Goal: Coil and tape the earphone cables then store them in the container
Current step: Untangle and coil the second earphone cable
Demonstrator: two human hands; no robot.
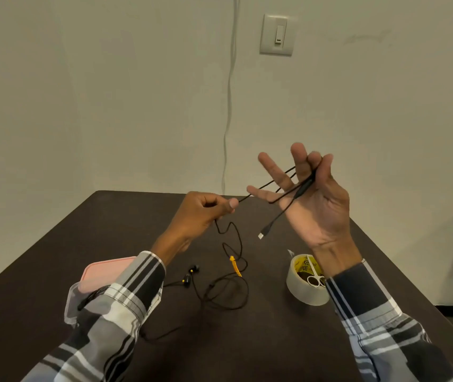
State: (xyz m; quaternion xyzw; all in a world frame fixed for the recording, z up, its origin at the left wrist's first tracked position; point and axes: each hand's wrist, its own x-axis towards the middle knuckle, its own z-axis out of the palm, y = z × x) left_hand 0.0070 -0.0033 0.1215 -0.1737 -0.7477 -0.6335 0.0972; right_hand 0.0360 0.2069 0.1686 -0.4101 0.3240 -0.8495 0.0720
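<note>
The right hand [310,205] is raised above the surface [275,340], palm toward the camera, fingers [271,168] spread apart. The earphone cable [280,183] runs in loops across these fingers, and the thumb clamps its black in-line module [304,188] against the index finger. The plug end [262,234] hangs free below the palm.

The left hand [203,209] is held level with the right hand, toward the far edge of the surface. Its fingers are closed, pinching the cable between thumb and index finger. The cable is taut between the two hands.

From the left hand the remaining cable drops to the middle of the surface, where it lies in loose loops with a yellow clip [235,266] and the two earbuds [191,274].

The pink-lidded container [101,274] sits near the left edge, partly hidden by the left sleeve [115,307]. The tape roll [304,285] stands toward the right edge, with small scissors [315,277] resting in its core.
</note>
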